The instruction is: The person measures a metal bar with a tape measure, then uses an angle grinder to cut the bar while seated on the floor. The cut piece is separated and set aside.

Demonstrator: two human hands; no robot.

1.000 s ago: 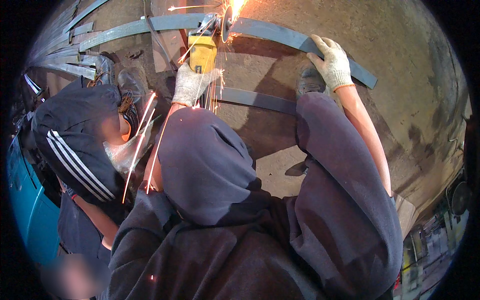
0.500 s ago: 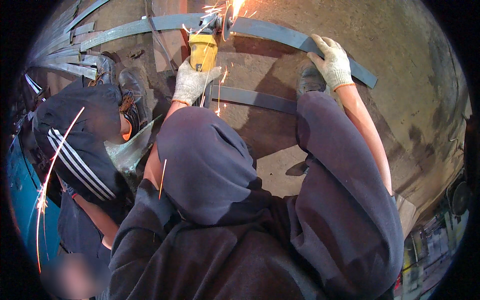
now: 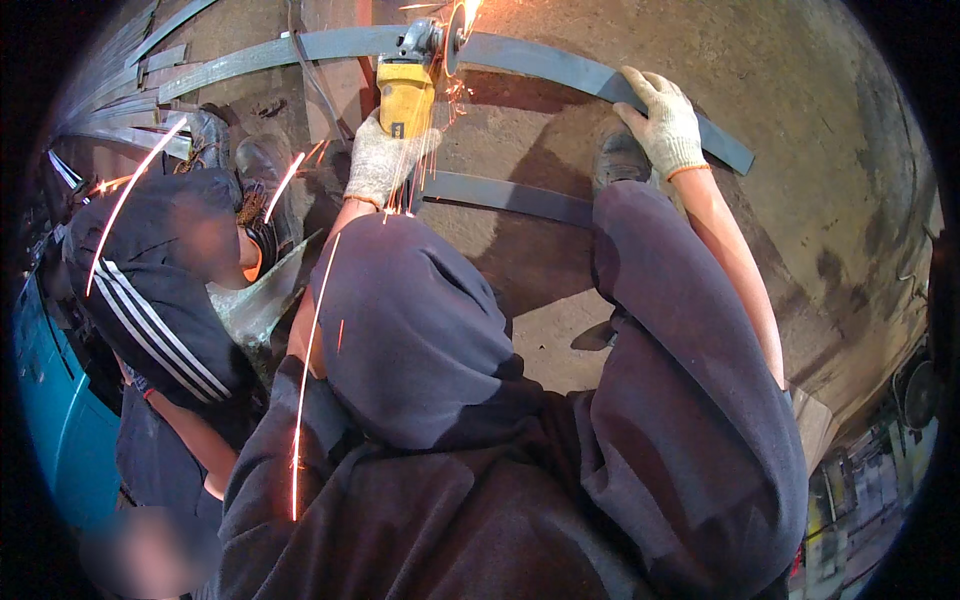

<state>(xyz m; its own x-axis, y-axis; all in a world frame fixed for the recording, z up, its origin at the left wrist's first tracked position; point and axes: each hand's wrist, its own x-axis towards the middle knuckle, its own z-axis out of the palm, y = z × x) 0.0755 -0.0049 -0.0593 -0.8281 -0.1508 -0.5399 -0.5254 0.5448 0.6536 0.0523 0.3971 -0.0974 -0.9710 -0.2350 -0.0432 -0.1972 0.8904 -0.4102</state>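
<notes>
Left hand (image 3: pixel 385 162) grips the yellow angle grinder (image 3: pixel 406 97); right hand (image 3: pixel 665 125) holds the long metal strip (image 3: pixel 550 69) running crosswise ahead. The 2 hands have barely moved; only spark streaks (image 3: pixel 296 462) shifted, so grinding apparently continues at the disc (image 3: pixel 454 42).

Yellow grinder (image 3: pixel 407 98), blue-grey metal strip (image 3: pixel 545 68)

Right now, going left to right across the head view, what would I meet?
White-striped dark clothing on a co-worker → gloved left hand → grinding disc → gloved right hand → dark round object near the right rim.
</notes>
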